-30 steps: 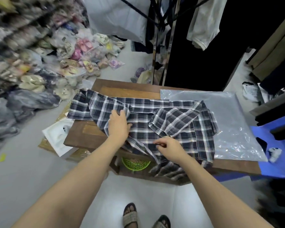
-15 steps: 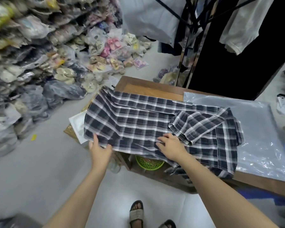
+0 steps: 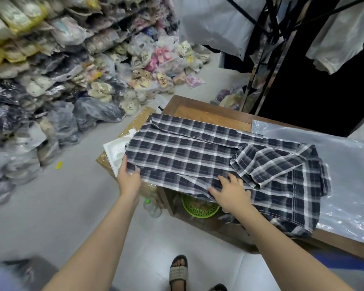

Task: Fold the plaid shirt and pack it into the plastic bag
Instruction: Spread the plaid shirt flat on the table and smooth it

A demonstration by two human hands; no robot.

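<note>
The navy-and-white plaid shirt (image 3: 193, 156) lies spread across the wooden table (image 3: 200, 113), its right part overlapping the clear plastic bag (image 3: 345, 164) that lies flat on the table's right half. A sleeve is folded in over the shirt's right side. My left hand (image 3: 129, 179) grips the shirt's near-left corner at the table's left edge, thumb on top. My right hand (image 3: 231, 193) presses flat on the shirt's near edge, fingers spread. Part of the shirt hangs over the table's front edge.
Piles of bagged slippers (image 3: 51, 80) fill the left side and floor. White foam and cardboard (image 3: 116, 152) lie beside the table's left edge. A green basket (image 3: 198, 207) and a plastic bottle (image 3: 152, 206) sit under the table. Hanging clothes on a rack (image 3: 271, 38) stand behind.
My left hand moved from the shirt's middle out to its near-left corner, spreading the left side flat. My right hand stayed on the near edge. The view shifted left.
</note>
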